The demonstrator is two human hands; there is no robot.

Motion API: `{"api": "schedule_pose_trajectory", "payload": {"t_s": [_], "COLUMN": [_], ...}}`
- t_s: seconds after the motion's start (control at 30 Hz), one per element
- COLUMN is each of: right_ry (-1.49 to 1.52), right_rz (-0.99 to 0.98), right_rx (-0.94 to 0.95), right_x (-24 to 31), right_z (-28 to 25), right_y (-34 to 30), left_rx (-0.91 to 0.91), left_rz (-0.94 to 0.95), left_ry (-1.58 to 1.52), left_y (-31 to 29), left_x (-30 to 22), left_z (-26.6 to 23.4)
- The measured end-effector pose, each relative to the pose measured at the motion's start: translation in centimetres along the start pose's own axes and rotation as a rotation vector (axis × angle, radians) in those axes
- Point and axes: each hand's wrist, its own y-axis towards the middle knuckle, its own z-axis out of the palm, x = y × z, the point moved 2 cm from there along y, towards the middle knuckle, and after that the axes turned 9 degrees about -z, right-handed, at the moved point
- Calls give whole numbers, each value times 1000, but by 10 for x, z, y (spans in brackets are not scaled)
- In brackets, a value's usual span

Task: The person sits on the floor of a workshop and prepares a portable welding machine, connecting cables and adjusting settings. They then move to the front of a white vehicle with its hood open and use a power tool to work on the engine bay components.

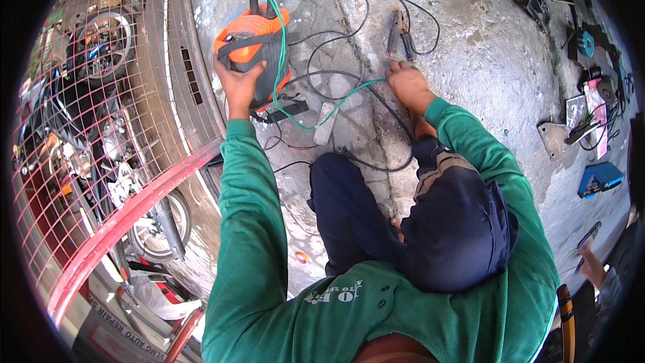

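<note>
My left hand (240, 87) grips the near left side of an orange and black welding machine (250, 25), its thumb lying across the dark casing. A black strap hangs about the machine. Green wire (346, 98) loops down from the machine's top and runs across the concrete to my right hand (407, 85). The fingers of that hand are closed around the wire's end; the fingertips are partly hidden. Just beyond them lie the clamps (399, 33) with dark handles. Black cable (310, 67) coils over the floor between both hands.
A red mesh gate (138, 218) stands at left, with motorcycles (117, 138) behind it. A pale block (324, 124) lies near the cables. At right are a teal tool (586, 43), a metal plate (553, 140) and a blue box (600, 179). Another person's foot (591, 265) shows lower right.
</note>
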Motion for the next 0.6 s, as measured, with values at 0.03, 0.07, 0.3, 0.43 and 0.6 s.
{"api": "schedule_pose_trajectory", "payload": {"t_s": [0.03,0.07,0.3,0.43,0.6], "right_ry": [-35,-72,424,634,424], "right_rz": [14,34,385,571,659], "right_rx": [-67,-137,-736,-1108,-1485], "right_x": [-10,-22,-57,-109,-135], "right_z": [10,14,-153,-219,-257], "right_y": [-8,-13,-105,-196,-314], "left_rx": [2,8,-123,-7,85], "left_rz": [53,110,222,178,233], "left_ry": [48,94,466,620,726], "left_y": [12,23,39,54,76], "left_x": [8,17,13,-39,-107], "left_z": [-3,-5,13,43,77]}}
